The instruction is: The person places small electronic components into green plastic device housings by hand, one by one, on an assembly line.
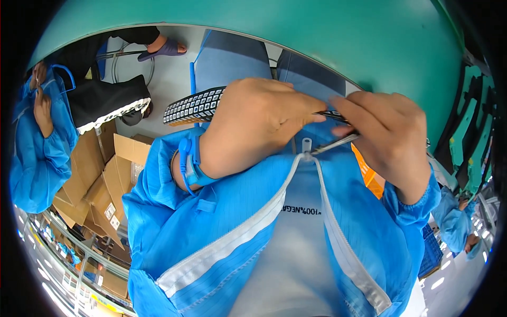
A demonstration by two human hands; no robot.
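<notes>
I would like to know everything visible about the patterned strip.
The strip is black with rows of small white squares and an orange-brown lower edge. Gently curved, its rounded end points left, above the floor. It passes behind the left hand, which appears to hold it. Its material is unclear.

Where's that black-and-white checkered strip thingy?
In the head view, the checkered strip is left of centre, sticking out past the left hand, above the blue wrist strap.
</notes>
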